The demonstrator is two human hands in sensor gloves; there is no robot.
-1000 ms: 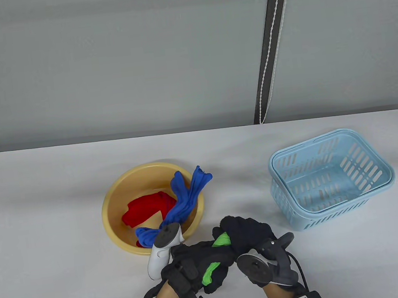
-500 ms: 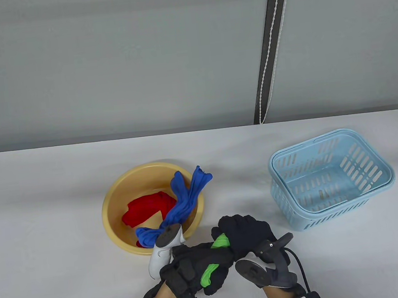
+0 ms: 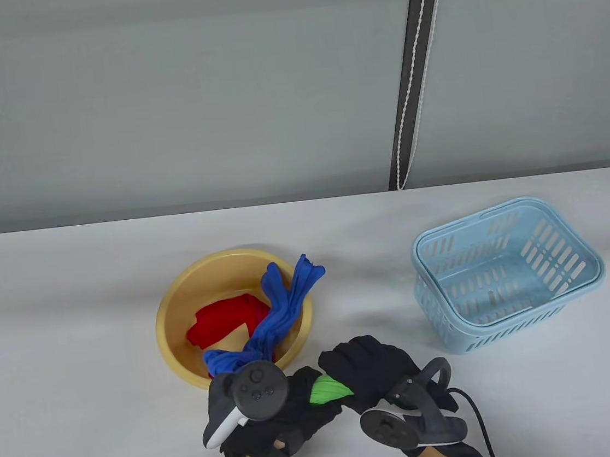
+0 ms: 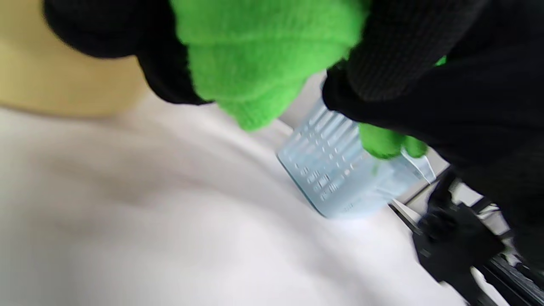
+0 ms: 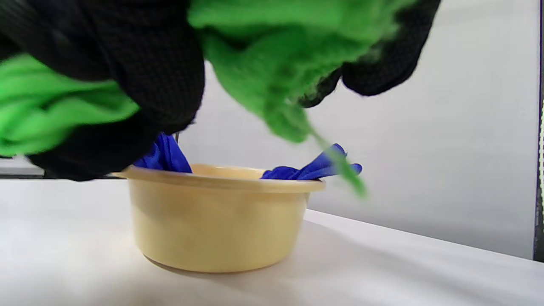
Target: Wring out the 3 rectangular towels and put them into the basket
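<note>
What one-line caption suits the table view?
Both hands twist a green towel near a yellow basin; blue basket empty.

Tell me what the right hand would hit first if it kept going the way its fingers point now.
The right hand points up-left, toward the left hand, which grips the other end of the green towel. It would likely meet that hand first; beyond lies the yellow basin. Depth is unclear.
</note>
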